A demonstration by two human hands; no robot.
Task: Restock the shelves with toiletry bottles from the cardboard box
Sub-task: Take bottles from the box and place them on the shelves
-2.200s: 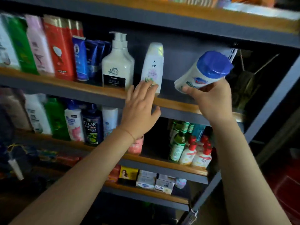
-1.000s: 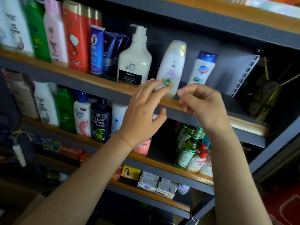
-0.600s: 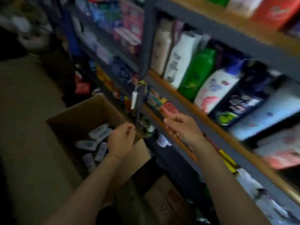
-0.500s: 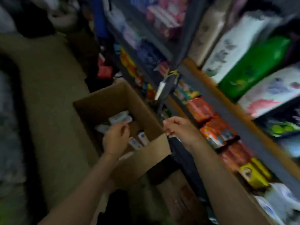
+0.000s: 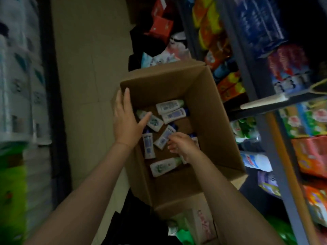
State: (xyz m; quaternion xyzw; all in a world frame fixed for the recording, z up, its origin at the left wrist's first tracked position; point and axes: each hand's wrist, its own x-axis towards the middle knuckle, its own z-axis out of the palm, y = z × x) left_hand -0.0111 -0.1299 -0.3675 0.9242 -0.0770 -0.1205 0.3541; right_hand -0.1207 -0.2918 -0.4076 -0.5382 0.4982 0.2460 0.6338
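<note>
Both hands (image 5: 127, 121) (image 5: 180, 144) now reach, open and empty, into the cardboard box (image 5: 208, 106) of loose bottles (image 5: 164, 167).

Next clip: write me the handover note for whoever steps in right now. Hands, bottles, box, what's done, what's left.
Left hand: open, fingers straight, resting at the left wall of the cardboard box.
Right hand: down inside the box, fingers curled over a blue-capped bottle; grip not confirmed through the blur.
Bottles: about seven lie loose on the box floor, including a green-label bottle nearest you.
Shelves: to the right, stocked with packets.
Done: nothing is in hand yet for this round.
Left: lift a bottle, stand it on the shelf, repeat until the box is empty.
</note>
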